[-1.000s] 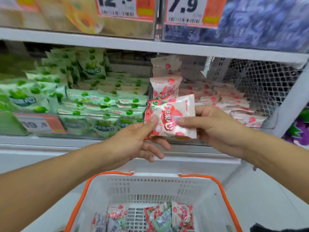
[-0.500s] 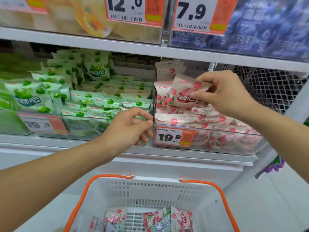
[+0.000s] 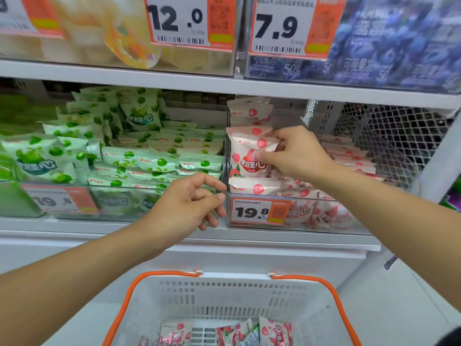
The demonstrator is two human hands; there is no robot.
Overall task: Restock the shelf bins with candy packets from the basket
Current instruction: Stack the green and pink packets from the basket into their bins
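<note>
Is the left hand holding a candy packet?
No, the left hand hangs loosely curled and empty by the bins, while the right hand pinches the pink packet.

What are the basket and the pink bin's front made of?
Basket: looks like white moulded plastic, matte, slotted walls, orange rim. Bin front: clear glossy plastic, probably acrylic; packets show through it. Right hand holds a pink packet, likely printed film.
</note>
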